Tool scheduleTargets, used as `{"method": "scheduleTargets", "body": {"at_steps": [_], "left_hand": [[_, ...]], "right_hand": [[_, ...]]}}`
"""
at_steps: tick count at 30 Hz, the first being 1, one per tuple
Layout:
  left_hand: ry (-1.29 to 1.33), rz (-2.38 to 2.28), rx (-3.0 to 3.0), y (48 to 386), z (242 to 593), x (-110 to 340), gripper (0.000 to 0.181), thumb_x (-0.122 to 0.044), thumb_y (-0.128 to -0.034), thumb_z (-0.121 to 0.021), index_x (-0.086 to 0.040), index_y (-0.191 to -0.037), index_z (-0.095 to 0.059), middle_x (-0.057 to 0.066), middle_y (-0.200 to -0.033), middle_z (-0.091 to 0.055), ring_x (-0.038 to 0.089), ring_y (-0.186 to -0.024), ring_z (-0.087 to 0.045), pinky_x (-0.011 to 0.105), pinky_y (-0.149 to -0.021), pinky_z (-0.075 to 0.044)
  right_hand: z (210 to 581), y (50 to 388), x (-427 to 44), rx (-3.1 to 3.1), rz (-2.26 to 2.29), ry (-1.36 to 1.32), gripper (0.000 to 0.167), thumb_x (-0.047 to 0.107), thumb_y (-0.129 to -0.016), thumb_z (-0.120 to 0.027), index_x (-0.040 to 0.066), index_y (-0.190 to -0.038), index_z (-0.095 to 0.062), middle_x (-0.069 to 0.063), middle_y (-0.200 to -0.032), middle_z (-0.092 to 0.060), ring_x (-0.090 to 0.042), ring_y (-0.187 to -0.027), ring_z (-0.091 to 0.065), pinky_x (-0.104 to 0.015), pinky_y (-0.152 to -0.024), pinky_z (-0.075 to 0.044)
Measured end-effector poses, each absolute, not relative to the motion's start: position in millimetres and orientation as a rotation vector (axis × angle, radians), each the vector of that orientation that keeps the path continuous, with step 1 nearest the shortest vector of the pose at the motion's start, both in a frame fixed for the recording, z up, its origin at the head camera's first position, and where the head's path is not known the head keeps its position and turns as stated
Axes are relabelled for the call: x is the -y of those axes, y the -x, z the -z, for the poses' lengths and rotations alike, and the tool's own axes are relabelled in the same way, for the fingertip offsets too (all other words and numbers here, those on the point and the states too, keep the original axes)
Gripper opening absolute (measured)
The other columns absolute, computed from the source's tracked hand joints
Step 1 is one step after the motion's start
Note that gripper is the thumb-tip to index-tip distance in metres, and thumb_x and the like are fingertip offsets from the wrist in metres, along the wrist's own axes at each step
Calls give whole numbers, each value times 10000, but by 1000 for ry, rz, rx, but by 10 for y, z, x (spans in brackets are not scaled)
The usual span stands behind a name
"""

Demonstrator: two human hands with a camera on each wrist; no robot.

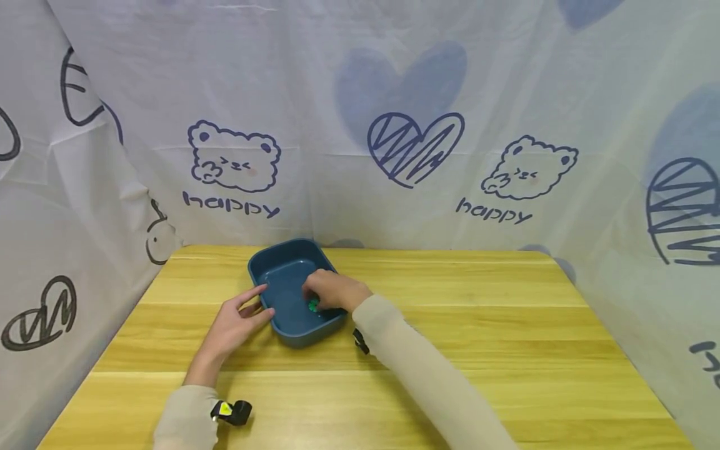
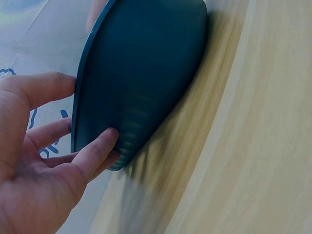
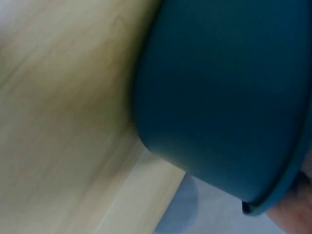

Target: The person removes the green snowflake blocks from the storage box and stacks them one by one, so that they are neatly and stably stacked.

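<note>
A dark blue rounded rectangular basin [image 1: 298, 340] stands on the wooden table toward the back, slightly turned. My left hand [image 1: 239, 319] is at its left side, fingers spread and touching the rim and outer wall; the left wrist view shows the left fingertips [image 2: 108, 136] against that wall. Over the right rim reaches my right hand [image 1: 334, 290], fingers bent down inside the basin around a small green thing [image 1: 314, 305]. Its kind is too small to tell, and the hand partly hides it. In the right wrist view, the basin wall [image 3: 219, 107] blocks most of that hand.
The wooden table [image 1: 478, 337] extends on both sides of the basin. A pale cloth [image 1: 315, 94] printed with hearts and bears hangs behind the table and along its sides. A black wrist camera [image 1: 232, 411] sits on the left sleeve.
</note>
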State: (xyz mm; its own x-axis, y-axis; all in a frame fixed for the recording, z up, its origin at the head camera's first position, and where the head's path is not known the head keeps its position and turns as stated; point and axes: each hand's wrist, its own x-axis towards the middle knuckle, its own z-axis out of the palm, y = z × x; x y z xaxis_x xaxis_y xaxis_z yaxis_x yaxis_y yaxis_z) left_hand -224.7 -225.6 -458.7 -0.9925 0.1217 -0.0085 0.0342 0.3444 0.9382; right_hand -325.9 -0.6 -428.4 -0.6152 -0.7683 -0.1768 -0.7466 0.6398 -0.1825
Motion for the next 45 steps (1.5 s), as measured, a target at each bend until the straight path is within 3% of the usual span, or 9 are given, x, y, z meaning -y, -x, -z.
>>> {"method": "scheduleTargets", "body": {"at_steps": [8, 24, 30, 35, 45], "left_hand": [[-166, -1763, -2508, 2250, 4596, 2267, 666, -194, -995, -696, -53, -1578, -406, 251, -1687, -246, 442, -1503, -372, 380, -1131, -489], [-153, -1755, -2506, 2248, 4600, 2274, 667, -199, -999, -693, -70, -1584, -401, 239, -1693, -237, 432, -1511, -367, 364, -1129, -497], [-144, -1739, -2514, 2242, 4579, 2264, 661, -194, -1004, -684, -71, -1587, -397, 240, -1696, -229, 435, -1513, -362, 437, -1156, -455], [-146, -1741, -2513, 2237, 4581, 2269, 668, -213, -1002, -690, -70, -1586, -397, 243, -1694, -231, 436, -1511, -363, 436, -1153, -461], [-145, -1737, -2506, 2238, 4583, 2272, 675, -218, -1001, -691, -83, -1591, -391, 241, -1695, -229, 429, -1518, -356, 427, -1156, -465]], "right_hand": [[4333, 3274, 49, -2627, 167, 1177, 283, 124, -898, -804, 98, -1177, -764, -30, -1156, -759, -148, -1060, -693, -233, -938, -593], [4390, 3275, 61, -2602, 298, 1153, 211, 125, -893, -813, 109, -1102, -789, -13, -1119, -776, -157, -1095, -708, -233, -944, -597], [4370, 3269, 40, -2593, 333, 1150, 199, 152, -866, -837, 124, -1059, -802, 11, -1051, -778, -120, -1008, -701, -200, -880, -594], [4389, 3279, 48, -2582, 359, 1184, 158, 137, -871, -832, 135, -1027, -804, 21, -1010, -776, -82, -899, -669, -177, -819, -571], [4409, 3289, 27, -2560, 465, 1201, 142, 154, -892, -814, 138, -1033, -814, 21, -1018, -790, -50, -846, -662, -154, -773, -561]]}}
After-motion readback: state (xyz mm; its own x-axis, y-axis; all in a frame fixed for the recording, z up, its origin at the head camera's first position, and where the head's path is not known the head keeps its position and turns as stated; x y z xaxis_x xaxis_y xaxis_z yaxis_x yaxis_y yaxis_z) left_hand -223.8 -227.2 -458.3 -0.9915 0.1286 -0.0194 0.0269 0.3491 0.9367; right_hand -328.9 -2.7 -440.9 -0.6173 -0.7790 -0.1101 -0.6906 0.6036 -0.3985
